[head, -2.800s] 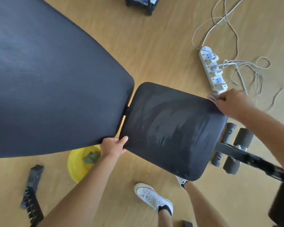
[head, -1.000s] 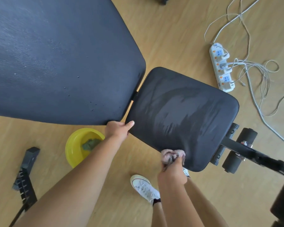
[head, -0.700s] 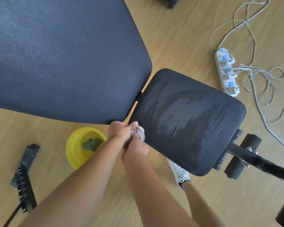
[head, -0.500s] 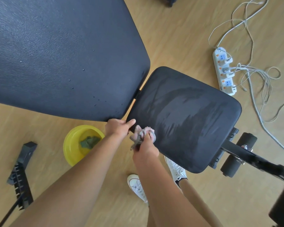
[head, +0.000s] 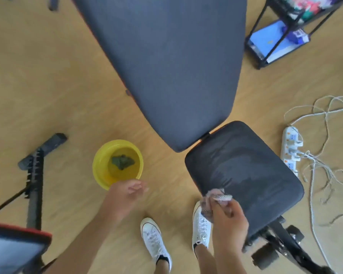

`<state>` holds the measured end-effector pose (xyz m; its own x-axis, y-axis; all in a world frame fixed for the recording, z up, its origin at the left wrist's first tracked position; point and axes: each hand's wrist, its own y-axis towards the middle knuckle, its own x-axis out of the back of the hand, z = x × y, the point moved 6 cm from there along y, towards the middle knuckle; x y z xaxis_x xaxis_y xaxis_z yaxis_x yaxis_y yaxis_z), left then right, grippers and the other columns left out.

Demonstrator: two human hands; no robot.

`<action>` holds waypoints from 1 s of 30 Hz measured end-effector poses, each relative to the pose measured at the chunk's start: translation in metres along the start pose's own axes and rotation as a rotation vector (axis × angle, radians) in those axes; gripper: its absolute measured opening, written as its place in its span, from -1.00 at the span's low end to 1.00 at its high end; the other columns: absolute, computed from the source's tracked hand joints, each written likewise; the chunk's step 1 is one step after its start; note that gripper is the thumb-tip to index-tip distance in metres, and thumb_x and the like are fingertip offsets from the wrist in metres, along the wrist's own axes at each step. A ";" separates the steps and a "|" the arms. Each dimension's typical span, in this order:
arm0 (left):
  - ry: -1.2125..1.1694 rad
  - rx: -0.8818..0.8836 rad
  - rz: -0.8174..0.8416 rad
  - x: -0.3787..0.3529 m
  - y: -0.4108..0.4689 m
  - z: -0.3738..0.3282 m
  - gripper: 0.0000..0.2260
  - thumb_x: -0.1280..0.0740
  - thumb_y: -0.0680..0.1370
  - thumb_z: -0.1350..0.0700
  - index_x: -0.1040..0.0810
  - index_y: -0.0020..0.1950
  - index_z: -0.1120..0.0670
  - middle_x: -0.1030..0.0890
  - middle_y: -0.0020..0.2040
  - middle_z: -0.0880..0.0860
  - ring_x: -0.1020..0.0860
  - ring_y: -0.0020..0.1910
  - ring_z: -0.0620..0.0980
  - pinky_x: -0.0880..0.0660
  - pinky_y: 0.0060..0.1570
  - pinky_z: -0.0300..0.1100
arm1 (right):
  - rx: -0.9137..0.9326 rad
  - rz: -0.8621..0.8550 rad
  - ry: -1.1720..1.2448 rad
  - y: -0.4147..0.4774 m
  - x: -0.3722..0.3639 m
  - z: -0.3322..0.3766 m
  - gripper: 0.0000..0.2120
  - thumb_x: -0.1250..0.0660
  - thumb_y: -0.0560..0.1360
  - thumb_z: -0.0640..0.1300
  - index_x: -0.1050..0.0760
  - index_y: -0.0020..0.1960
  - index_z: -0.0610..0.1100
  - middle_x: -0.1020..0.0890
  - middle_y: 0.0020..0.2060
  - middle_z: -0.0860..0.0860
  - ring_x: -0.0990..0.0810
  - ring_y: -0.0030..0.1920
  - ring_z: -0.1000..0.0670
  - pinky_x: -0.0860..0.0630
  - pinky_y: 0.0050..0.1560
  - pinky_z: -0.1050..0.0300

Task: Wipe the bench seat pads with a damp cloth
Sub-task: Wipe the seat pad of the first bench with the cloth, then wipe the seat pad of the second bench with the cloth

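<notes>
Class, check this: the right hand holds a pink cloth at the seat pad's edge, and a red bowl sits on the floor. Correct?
Not quite: the bowl is yellow, not red, as the head view shows. The right hand does hold the pink cloth at the seat pad edge.

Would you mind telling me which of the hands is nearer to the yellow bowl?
Left. The left hand hovers at the yellow bowl's near rim; the right hand holds the cloth at the seat pad's edge, farther off.
</notes>
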<state>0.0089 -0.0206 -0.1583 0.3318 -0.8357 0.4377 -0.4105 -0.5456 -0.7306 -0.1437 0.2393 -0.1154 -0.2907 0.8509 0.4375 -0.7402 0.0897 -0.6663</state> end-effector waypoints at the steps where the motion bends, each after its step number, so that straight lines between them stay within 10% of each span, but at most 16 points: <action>1: -0.049 0.016 -0.041 0.017 -0.011 0.008 -0.83 -0.52 0.39 -0.19 -0.77 -0.07 -0.19 -0.78 0.00 -0.04 -0.73 -0.10 -0.08 -0.53 -0.25 -0.16 | 0.078 0.076 -0.026 -0.006 -0.025 0.019 -0.88 -0.48 0.45 -0.18 -0.59 -0.23 -0.13 -0.68 -0.23 0.03 -0.59 -0.27 -0.02 -0.48 -0.41 0.42; 6: -0.129 0.023 -0.247 0.087 -0.049 0.054 -0.89 -0.53 0.53 0.05 -0.75 0.04 -0.11 -0.76 0.00 -0.01 -0.63 -0.22 -0.46 -0.49 -0.24 -0.48 | 0.372 0.489 -0.320 -0.056 -0.137 0.061 -0.86 -0.43 0.45 -0.28 -0.68 -0.27 -0.15 -0.73 -0.25 -0.07 -0.67 -0.32 0.15 -0.45 -0.48 0.53; 10: -0.189 0.050 -0.323 0.128 -0.073 0.097 -0.89 -0.51 0.55 0.07 -0.68 0.03 -0.12 -0.72 0.00 -0.02 -0.67 -0.14 -0.19 -0.45 -0.28 -0.56 | 0.465 0.607 -0.369 -0.100 -0.207 0.065 -0.86 -0.46 0.45 -0.22 -0.67 -0.25 -0.04 -0.72 -0.32 -0.01 -0.72 -0.30 -0.04 -0.72 -0.32 0.10; 15: -0.141 0.147 -0.368 0.193 -0.120 0.179 -0.90 -0.46 0.54 -0.02 -0.67 -0.09 -0.25 -0.72 0.03 -0.19 -0.68 -0.09 -0.15 -0.50 -0.18 -0.37 | 0.695 0.714 -0.541 -0.187 -0.273 0.043 -0.54 -0.48 0.48 -0.22 -0.31 -0.46 0.00 -0.49 -0.58 0.20 -0.40 -0.51 0.16 -0.29 -0.53 0.38; 19: -0.206 0.268 -0.240 0.236 -0.168 0.271 -0.96 -0.48 0.53 0.01 -0.73 -0.08 -0.12 -0.78 -0.11 -0.03 -0.77 -0.03 0.09 -0.70 0.05 0.05 | 0.901 0.932 -0.649 -0.268 -0.313 -0.009 -0.66 -0.48 0.47 -0.29 -0.44 -0.28 0.06 -0.41 -0.49 0.15 -0.44 -0.42 0.23 -0.35 -0.40 0.42; 22: -0.134 0.423 -0.099 0.256 -0.205 0.356 -0.86 -0.45 0.57 0.04 -0.72 0.09 0.02 -0.76 0.02 -0.01 -0.79 -0.07 0.00 -0.69 0.01 -0.06 | 1.019 1.084 -0.845 -0.309 -0.334 -0.062 -0.77 -0.42 0.50 -0.29 -0.56 0.08 -0.02 -0.54 -0.26 0.15 -0.55 -0.22 0.16 -0.50 -0.24 0.30; 25: -0.075 0.559 -0.018 0.263 -0.238 0.449 -0.86 -0.47 0.56 0.04 -0.73 0.08 0.01 -0.76 0.05 0.03 -0.79 -0.05 0.03 -0.69 -0.02 -0.06 | 1.127 1.058 -1.072 -0.320 -0.353 -0.119 -0.73 -0.35 0.47 -0.38 -0.57 0.01 -0.04 -0.51 -0.09 -0.01 -0.60 -0.12 -0.10 -0.61 -0.11 -0.02; 30: -0.135 0.691 0.111 0.237 -0.281 0.579 -0.71 -0.55 0.51 0.00 -0.69 0.20 0.03 -0.75 0.07 0.05 -0.77 -0.01 0.00 -0.72 0.00 -0.07 | 1.244 1.106 -1.097 -0.320 -0.379 -0.194 -0.67 -0.25 0.44 -0.49 -0.60 -0.01 -0.12 -0.43 -0.02 0.02 -0.55 -0.15 0.04 -0.54 -0.16 0.42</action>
<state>0.6947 -0.0289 -0.1533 0.4396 -0.8445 0.3058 0.1699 -0.2561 -0.9516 0.3208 -0.0119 -0.1854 -0.6564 -0.3923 0.6444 0.1915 -0.9128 -0.3606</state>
